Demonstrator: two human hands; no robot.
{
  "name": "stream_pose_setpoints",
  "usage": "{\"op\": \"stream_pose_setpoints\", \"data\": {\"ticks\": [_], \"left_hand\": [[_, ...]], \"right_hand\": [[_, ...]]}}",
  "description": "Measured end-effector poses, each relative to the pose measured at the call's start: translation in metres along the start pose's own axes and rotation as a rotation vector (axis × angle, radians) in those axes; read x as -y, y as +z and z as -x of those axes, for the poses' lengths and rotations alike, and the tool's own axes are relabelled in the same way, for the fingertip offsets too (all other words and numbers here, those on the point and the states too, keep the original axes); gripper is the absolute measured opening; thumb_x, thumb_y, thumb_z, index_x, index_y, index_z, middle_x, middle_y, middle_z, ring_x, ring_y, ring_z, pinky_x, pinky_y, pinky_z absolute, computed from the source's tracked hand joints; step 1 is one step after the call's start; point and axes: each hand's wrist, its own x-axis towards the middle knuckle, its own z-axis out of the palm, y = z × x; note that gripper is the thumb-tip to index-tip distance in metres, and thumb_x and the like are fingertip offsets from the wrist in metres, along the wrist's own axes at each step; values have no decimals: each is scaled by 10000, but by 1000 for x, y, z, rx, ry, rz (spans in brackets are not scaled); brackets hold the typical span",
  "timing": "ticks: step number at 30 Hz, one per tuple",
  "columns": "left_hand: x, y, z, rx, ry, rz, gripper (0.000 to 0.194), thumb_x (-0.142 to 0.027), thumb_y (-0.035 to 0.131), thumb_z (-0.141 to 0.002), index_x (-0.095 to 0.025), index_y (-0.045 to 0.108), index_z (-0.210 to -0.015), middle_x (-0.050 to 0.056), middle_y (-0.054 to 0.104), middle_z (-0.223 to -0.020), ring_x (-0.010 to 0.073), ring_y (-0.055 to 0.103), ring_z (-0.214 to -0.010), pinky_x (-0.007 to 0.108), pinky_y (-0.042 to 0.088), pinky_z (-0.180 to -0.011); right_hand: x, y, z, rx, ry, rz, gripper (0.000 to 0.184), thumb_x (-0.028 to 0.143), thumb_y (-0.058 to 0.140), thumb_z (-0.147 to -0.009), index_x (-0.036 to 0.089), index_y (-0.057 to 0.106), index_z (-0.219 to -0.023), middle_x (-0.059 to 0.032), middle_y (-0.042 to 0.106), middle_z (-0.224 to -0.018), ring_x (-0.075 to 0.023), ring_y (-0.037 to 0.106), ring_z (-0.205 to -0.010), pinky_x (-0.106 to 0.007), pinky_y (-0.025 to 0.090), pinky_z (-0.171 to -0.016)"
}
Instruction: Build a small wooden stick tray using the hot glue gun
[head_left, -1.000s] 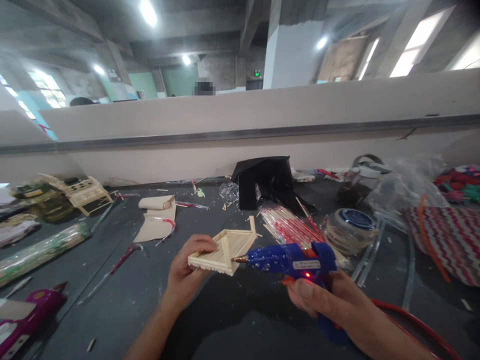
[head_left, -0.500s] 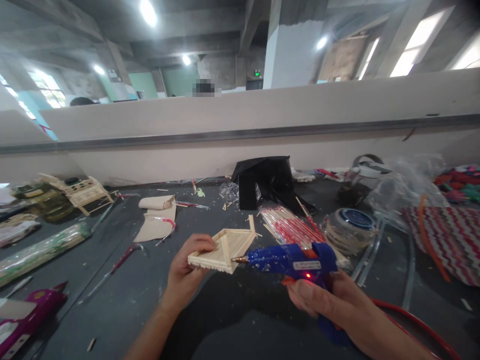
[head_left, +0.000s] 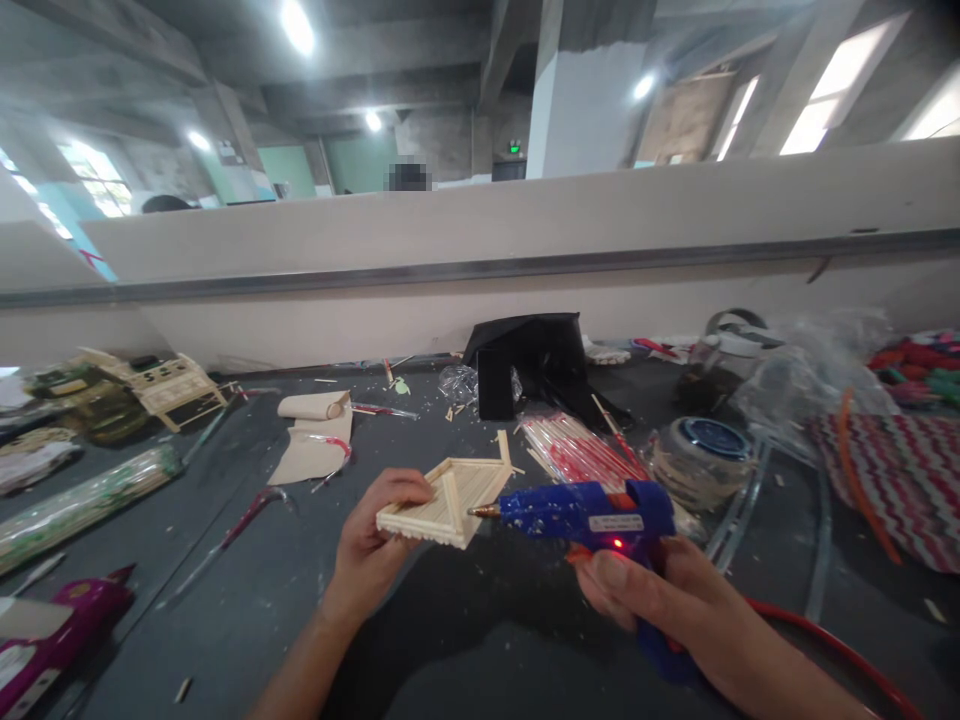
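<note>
My left hand (head_left: 380, 522) is closed on the left edge of a small panel of pale wooden sticks (head_left: 476, 487), thumb below and fingers on top. The panel has raised strips along its rim, one slanting strip across it and a short stick jutting up at its far right corner. My right hand (head_left: 651, 592) is wrapped round the handle of a blue hot glue gun (head_left: 574, 512) with a red light lit on its side. Its metal nozzle (head_left: 485, 512) points left, close to the panel's right edge; whether it touches cannot be made out.
Behind lie a bag of red-and-white sticks (head_left: 585, 447), a black cloth (head_left: 536, 345) and a beige paper roll (head_left: 315, 425). A round clear tub (head_left: 701, 460) stands right. At left are a purple glue gun (head_left: 67, 630) and a stick-built model (head_left: 169, 385). A red cord (head_left: 825, 645) trails at lower right.
The glue gun has shifted slightly up and to the right, its nozzle drawing a little away from the slanting strip. My left hand and the panel have hardly moved.
</note>
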Motion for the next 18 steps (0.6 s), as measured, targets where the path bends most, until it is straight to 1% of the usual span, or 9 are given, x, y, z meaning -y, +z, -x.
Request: {"op": "stream_pose_setpoints", "data": {"ticks": [7,11,14,18], "left_hand": [[0,0,0,5,7,15,106,-258,614,-811,-195,666,-877,75,615,-909,202,582,-875,320,467,-772],[2,0,1,13,12,12,105,-231,605,-815,-200,652,-903,76,605,-931,202,574,-896,322,464,-784],[3,0,1,14,6,6,106,-237,608,-812,-195,654,-898,79,604,-926,207,572,-895,328,465,-782],[3,0,1,10,0,6,100,-227,602,-814,-198,656,-893,72,605,-931,201,574,-893,323,460,-786]], "right_hand": [[0,3,0,7,-6,-5,476,593,559,-790,185,510,-550,20,416,-536,-123,432,-557,-238,422,-549],[2,4,0,13,-14,-2,480,581,541,-804,193,469,-531,29,374,-530,-114,385,-538,-234,395,-546],[2,5,0,19,-11,8,475,599,517,-806,207,433,-550,28,346,-551,-116,335,-535,-233,363,-520],[1,5,0,14,8,2,458,597,519,-803,210,431,-573,26,347,-563,-113,307,-530,-235,345,-508]]}}
